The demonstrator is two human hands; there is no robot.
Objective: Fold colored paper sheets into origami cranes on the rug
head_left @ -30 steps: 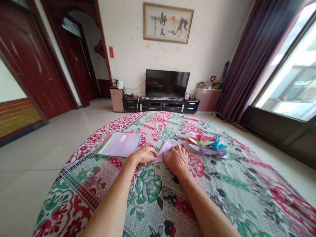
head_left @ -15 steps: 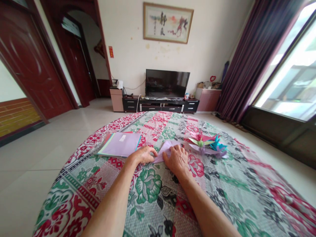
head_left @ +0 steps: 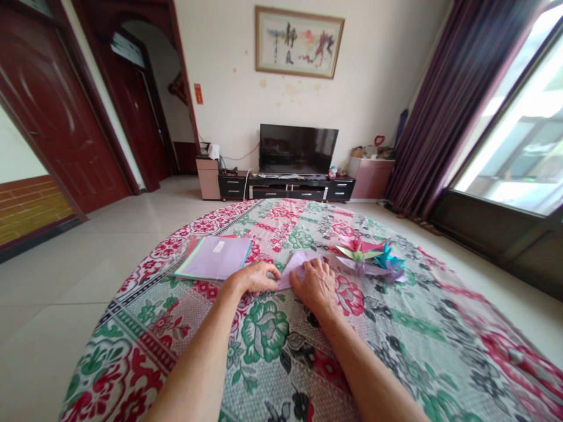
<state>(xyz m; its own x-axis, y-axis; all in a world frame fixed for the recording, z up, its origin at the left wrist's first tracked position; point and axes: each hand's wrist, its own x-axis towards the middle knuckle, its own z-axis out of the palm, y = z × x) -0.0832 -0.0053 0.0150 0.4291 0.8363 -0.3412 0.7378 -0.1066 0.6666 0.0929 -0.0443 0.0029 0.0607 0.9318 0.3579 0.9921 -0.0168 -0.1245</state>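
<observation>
A folded sheet of lilac paper lies on the flowered tablecloth in front of me. My left hand rests at its left edge with fingers curled and pressed onto the paper. My right hand lies flat on the paper's right part, fingers stretched forward. To the left of my hands sits a stack of coloured paper sheets with a lilac sheet on top. To the right stand several folded paper cranes in pink, green, teal and purple.
The round table's edge curves away at left and right over a pale tiled floor. Beyond it stand a television on a low cabinet, dark red doors at left, and purple curtains by a window at right.
My left hand has slid slightly to the right along the paper's edge, closer to my right hand. The right hand has hardly moved.
</observation>
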